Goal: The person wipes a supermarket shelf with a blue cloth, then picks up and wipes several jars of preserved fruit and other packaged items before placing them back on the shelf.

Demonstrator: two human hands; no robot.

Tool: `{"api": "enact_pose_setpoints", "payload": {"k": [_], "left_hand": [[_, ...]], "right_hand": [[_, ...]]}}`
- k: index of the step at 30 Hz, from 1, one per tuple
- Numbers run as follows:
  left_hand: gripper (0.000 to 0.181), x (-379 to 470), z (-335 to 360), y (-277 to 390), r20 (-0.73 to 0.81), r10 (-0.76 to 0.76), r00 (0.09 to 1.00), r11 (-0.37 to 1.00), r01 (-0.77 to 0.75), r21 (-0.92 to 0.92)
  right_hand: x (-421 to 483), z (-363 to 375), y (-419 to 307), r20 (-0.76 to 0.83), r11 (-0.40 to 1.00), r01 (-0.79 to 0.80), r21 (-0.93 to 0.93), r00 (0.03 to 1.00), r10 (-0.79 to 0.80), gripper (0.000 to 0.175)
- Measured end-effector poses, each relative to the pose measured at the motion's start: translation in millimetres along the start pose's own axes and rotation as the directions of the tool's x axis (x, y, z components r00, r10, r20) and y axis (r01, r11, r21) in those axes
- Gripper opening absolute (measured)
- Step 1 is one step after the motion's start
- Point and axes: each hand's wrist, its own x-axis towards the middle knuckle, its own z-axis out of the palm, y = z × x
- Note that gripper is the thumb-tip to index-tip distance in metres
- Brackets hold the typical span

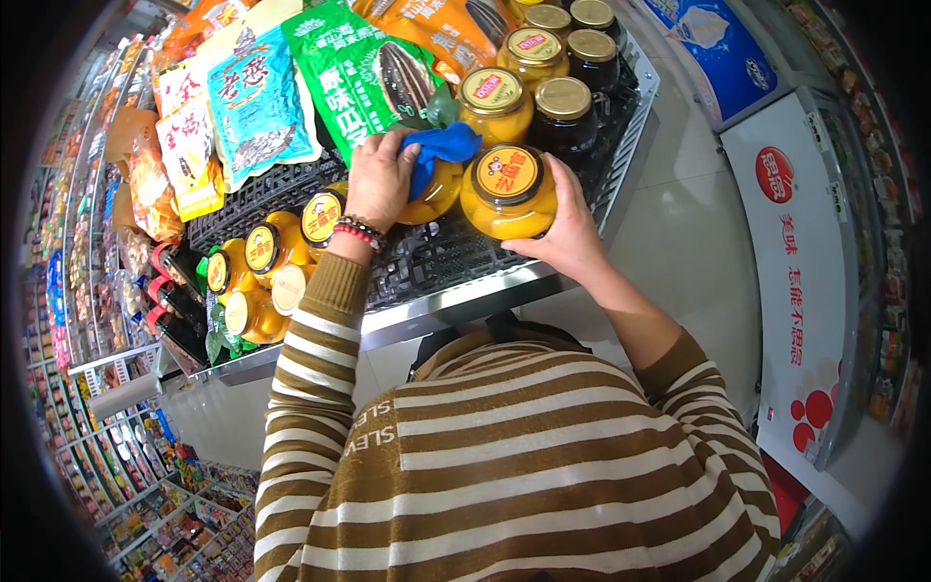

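Note:
My right hand (564,225) is wrapped around the side of a glass jar of yellow fruit (507,193), which has a black-rimmed orange lid. In my left hand (382,178) is a blue cloth (440,149), draped over another jar of yellow fruit (436,193) just to the left. The cloth hides that jar's lid. Both jars are over a black plastic grid shelf (429,262) with a metal front edge. Behind them stand a gold-lidded jar of yellow fruit (494,105) and a dark jar (562,116).
Left of my forearm are several fruit jars (263,247) and dark bottles with red necks (174,305). Seed packets in green (356,73) and blue (258,109) lean at the back. A white freezer cabinet (793,276) stands right, across the floor (684,247). Stocked shelves (80,254) line the left.

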Motion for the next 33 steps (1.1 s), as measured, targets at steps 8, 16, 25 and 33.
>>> {"api": "enact_pose_setpoints", "payload": {"k": [8, 16, 25, 33], "left_hand": [[0.023, 27.4, -4.4, -26.8, -0.095, -0.183, 0.979, 0.97, 0.195, 0.144], [0.026, -55.5, -32.3, 35.2, -0.256, 0.341, 0.905, 0.938, -0.346, 0.025], [0.013, -113.5, -0.1, 30.7, 0.527, 0.148, 0.837, 0.977, -0.04, -0.21], [0.013, -159.7, -57.3, 9.8, 0.045, 0.073, 0.996, 0.993, -0.069, -0.096]], "right_hand": [[1.2, 0.6, -1.4, 0.001, 0.997, 0.032, -0.064, 0.999, -0.032, 0.124], [1.7, 0.6, -1.9, -0.011, 0.995, 0.027, -0.095, 1.0, -0.028, 0.122], [-1.1, 4.4, 7.8, -0.032, 0.999, 0.036, -0.035, 0.999, -0.038, 0.12], [1.8, 4.4, 1.1, -0.015, 1.0, -0.02, -0.02, 1.0, 0.019, 0.12]]}}
